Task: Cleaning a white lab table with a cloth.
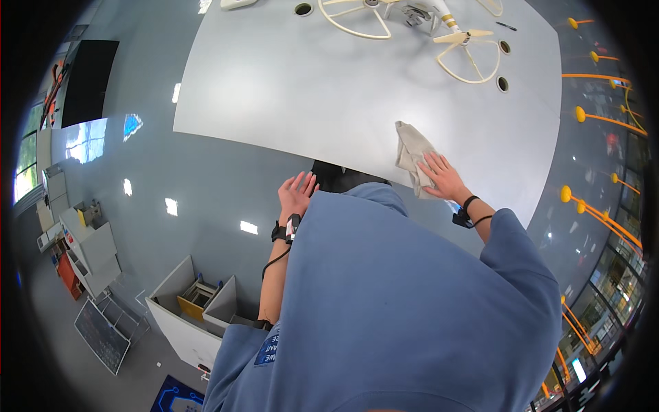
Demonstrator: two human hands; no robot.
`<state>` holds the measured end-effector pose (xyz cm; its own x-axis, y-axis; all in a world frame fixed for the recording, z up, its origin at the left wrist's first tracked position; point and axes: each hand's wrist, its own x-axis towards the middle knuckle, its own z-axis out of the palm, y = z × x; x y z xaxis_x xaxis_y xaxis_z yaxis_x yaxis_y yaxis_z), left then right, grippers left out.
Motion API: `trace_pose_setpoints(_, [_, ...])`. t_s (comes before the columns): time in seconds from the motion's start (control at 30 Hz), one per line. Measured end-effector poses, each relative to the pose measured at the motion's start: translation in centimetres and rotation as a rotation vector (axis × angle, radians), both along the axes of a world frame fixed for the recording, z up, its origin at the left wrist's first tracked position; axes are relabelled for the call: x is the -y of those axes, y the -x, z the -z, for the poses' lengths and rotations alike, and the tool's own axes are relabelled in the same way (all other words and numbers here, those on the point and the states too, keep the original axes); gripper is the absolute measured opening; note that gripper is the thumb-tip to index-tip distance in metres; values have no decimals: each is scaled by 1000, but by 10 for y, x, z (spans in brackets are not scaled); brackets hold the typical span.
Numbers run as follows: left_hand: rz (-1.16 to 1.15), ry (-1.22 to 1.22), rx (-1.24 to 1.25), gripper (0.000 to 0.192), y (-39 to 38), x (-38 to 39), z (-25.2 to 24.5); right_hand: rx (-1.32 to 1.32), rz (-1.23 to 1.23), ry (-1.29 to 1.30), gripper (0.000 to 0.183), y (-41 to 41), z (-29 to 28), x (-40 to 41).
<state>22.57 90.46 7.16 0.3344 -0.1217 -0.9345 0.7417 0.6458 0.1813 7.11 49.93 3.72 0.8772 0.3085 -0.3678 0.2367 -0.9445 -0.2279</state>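
Observation:
My right hand (444, 177) lies flat, fingers spread, on a folded beige cloth (410, 144). The cloth rests on the white tabletop (288, 103) by its near edge and partly reaches over that edge. My left hand (298, 191) hangs beside my body, short of the table, palm turned up and fingers apart, with nothing in it. Straps with small devices and cables sit on both wrists. Farther back on the table stands a white quadcopter drone (437, 11) with gold bands, propeller guards (469, 82) and a camera (414, 16) underneath.
Round cable holes (304, 9) open in the tabletop, two of them near the drone's right guard. A black pen (506, 26) lies at the back right. Yellow-topped posts with orange bars (581, 114) line the right side. A white cabinet (190, 329) stands at lower left.

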Motion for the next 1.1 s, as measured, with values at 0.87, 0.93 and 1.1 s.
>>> trace_pose_setpoints(0.87, [-58,23,5,44,6,-11,3,505,542,128,60,-224,79,-38])
trace_pose_setpoints(0.93, [-62,32,-2,44,4,-13,6,479,633,114,59,-230,77,3])
trace_pose_setpoints(1.1, [-56,50,14,44,1,-13,8,330,748,54,58,-263,75,35])
